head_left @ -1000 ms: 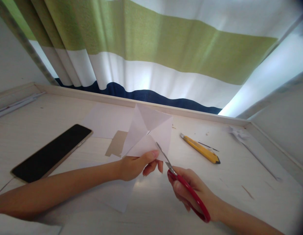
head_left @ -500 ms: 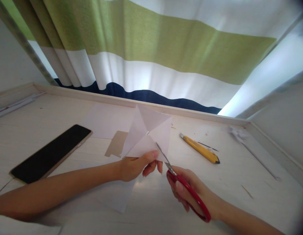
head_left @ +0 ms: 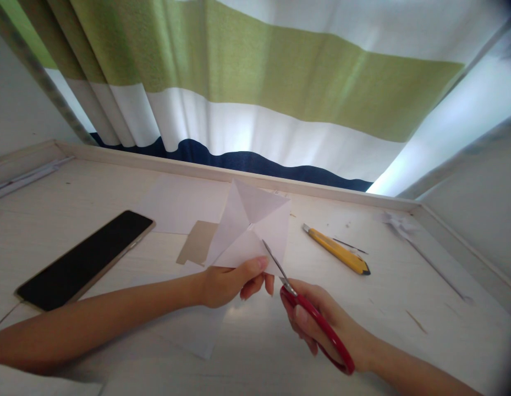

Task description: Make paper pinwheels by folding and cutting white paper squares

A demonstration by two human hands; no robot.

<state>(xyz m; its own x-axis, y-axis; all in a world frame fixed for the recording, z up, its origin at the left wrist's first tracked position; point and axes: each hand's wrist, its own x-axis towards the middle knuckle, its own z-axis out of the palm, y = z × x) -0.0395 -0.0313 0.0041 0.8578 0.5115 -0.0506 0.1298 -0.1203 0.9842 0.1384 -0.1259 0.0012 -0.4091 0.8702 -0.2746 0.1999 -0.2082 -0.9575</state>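
My left hand (head_left: pixel 236 279) pinches the near edge of a square sheet of white paper (head_left: pixel 234 250), thumb on top and fingers beneath. Diagonal lines run from the paper's corners toward its middle, where a small gap shows. In my right hand (head_left: pixel 317 311) is a pair of scissors (head_left: pixel 331 335) with red handles, fingers wrapped round the loops. The blades point up and left over the paper's near right part, along a diagonal; how far they are parted is hard to see.
A black phone (head_left: pixel 86 258) lies to the left, beside a brown card piece (head_left: pixel 199 242) and a white sheet (head_left: pixel 181 206). On the right are a yellow box cutter (head_left: pixel 338 250) and a paper pinwheel on a stick (head_left: pixel 428 267). A striped curtain (head_left: pixel 280 71) hangs behind the raised table edge.
The paper has tilted slightly, and the gap at its middle looks a little different. Both hands and the scissors stay almost where they were.
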